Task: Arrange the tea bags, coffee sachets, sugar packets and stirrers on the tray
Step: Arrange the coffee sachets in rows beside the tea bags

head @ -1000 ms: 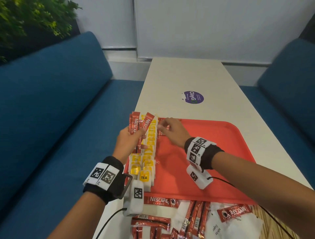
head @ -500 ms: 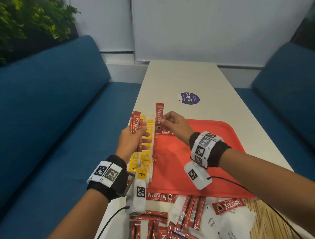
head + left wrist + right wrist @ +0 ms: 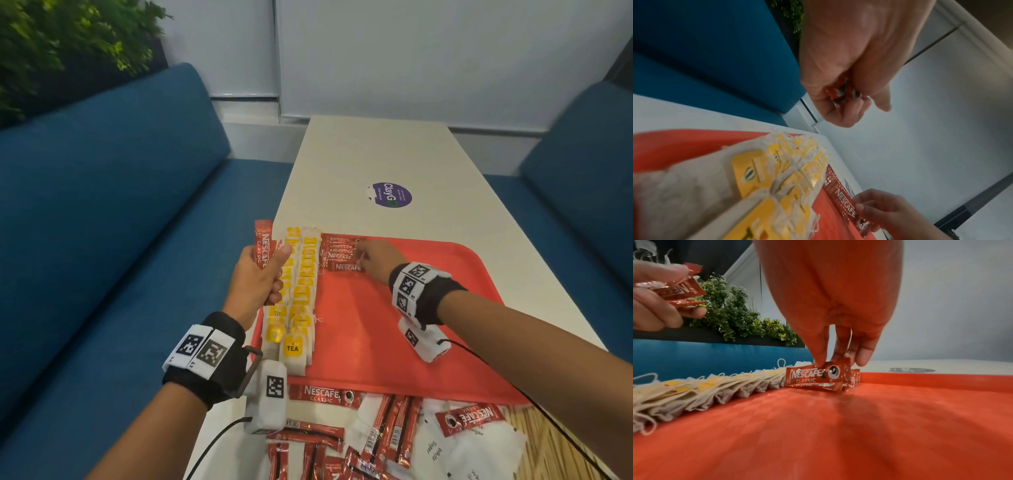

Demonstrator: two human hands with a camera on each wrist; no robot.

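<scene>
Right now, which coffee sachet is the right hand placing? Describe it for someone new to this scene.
On the red tray, right of the tea bag rows, a short stack of sachets lies at the far edge. It is the nearest one, label up, pinched by the right hand.

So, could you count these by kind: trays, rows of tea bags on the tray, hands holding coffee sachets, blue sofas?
Tray: 1
Rows of tea bags: 2
Hands holding coffee sachets: 2 (left hand, right hand)
Blue sofas: 2
Total: 7
</scene>
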